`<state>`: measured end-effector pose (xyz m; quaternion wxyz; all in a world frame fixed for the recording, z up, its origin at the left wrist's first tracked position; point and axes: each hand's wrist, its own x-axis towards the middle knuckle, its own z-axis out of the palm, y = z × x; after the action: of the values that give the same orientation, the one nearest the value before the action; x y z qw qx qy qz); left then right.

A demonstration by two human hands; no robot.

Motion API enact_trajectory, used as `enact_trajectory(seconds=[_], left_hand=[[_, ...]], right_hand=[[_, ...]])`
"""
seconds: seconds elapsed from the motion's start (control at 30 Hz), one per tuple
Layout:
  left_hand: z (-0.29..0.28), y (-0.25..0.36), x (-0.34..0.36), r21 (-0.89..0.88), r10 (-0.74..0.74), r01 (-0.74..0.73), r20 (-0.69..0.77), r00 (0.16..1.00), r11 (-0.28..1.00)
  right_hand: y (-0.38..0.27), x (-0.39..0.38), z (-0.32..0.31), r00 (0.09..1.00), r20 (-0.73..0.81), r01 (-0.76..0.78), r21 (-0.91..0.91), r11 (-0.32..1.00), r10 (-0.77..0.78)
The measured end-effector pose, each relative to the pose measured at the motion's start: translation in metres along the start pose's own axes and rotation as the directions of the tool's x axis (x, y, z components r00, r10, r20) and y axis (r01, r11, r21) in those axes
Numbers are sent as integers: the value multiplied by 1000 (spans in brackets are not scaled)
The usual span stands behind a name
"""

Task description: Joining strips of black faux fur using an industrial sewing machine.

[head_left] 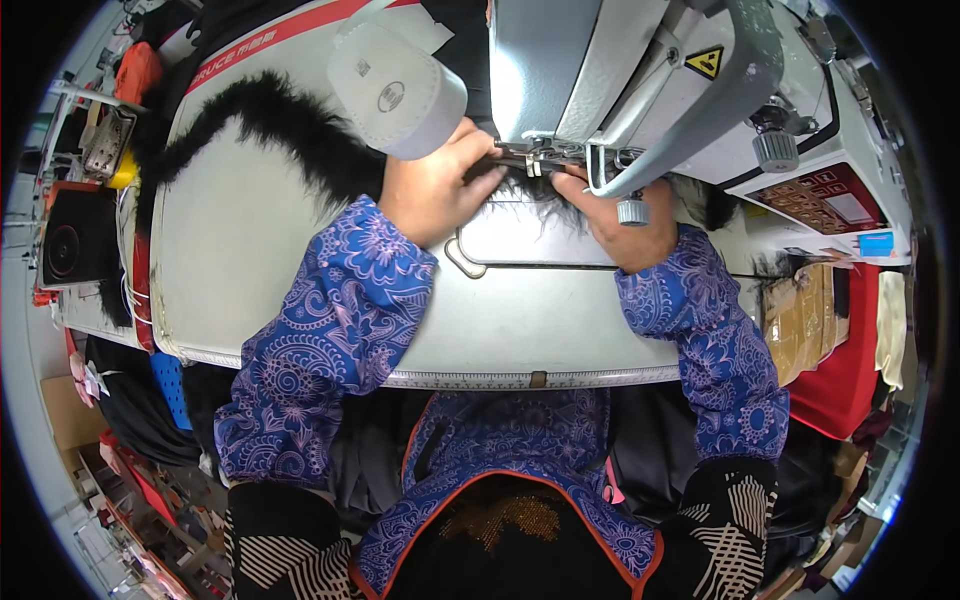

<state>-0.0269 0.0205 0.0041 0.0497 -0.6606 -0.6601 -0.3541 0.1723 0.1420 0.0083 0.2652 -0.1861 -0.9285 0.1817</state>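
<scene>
A sewing machine (545,80) stands over a pale worktable. A long strip of black fluffy fur trim (290,130) curves over the table from the left and runs to the presser foot (535,163). Just left of the foot, my left hand (432,190) is closed with thumb and fingers on the trim. My right hand (635,222) pinches the trim close on the foot's other side, partly behind the machine's curved guard. Fur shows between the two hands and again beyond my right wrist. The fingertips and the trim's edge under the foot are partly hidden.
A white lamp-like head (400,90) hangs above my left hand. The machine's control panel (822,200) is at the right, above a taped brown package (800,315) and a red bin (850,385). A black speaker (75,235) sits at the left. A ruler strip (480,380) edges the table's front.
</scene>
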Motion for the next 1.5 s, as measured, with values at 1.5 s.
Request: enact_trajectory(seconds=[1.5], left_hand=[[-8, 11, -21, -32, 254, -252, 79, 964, 967]], right_hand=[[-1, -8, -23, 926, 162, 345, 2, 939, -341]])
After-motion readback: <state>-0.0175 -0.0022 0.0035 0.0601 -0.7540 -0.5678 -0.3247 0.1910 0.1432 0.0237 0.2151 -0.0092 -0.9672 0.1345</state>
